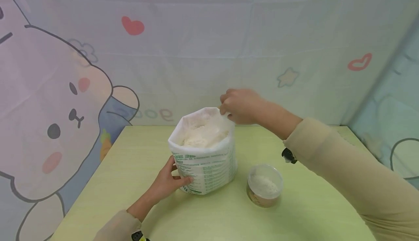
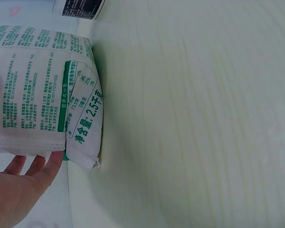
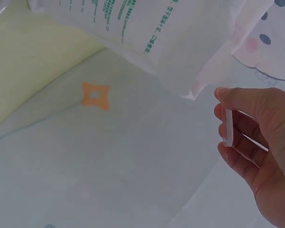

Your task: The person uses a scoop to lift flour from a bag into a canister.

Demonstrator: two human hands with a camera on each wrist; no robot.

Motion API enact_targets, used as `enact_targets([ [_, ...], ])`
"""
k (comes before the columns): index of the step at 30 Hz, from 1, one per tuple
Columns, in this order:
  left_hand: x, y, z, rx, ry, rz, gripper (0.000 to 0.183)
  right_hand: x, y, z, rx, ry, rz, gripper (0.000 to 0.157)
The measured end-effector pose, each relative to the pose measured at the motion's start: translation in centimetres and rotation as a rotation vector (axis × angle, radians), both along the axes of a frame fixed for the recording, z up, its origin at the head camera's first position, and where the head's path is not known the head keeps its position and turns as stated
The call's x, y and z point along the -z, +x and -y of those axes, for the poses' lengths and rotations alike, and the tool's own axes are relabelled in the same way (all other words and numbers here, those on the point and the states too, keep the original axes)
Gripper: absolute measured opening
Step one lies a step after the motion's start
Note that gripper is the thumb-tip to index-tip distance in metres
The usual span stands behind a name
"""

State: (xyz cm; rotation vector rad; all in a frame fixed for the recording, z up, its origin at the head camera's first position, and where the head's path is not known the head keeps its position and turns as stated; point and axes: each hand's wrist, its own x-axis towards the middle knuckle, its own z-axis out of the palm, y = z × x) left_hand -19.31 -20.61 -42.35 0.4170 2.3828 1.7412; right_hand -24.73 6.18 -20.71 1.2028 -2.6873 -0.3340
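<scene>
A white woven bag with green print (image 1: 212, 173) stands on the table, its top spread wide and white flour (image 1: 196, 141) inside. My left hand (image 1: 168, 183) grips the bag's left side, thumb on the printed front; its fingers (image 2: 50, 168) show at the bag's side in the left wrist view. Over the far right of the bag's rim, my right hand (image 1: 243, 106) pinches a thin translucent plastic handle (image 3: 229, 126) between thumb and fingers. The handle's other end is hidden behind the bag's edge.
A clear round tub (image 1: 264, 197) with white powder inside stands right of the bag on the pale yellow-green table (image 1: 209, 219). Behind the table hangs a printed cloth (image 1: 196, 77) with hearts and a cartoon animal, close to the table's far edge.
</scene>
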Motion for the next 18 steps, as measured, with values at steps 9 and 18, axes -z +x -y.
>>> enact_targets([
  [9,0.0,0.0,-0.1,-0.007,0.009,-0.005,0.076,1.3,0.5,1.3,-0.023,0.042,-0.018,0.019],
  [18,0.0,0.2,-0.2,-0.001,0.003,-0.002,0.076,2.1,0.7,2.1,-0.017,0.043,-0.023,0.020],
])
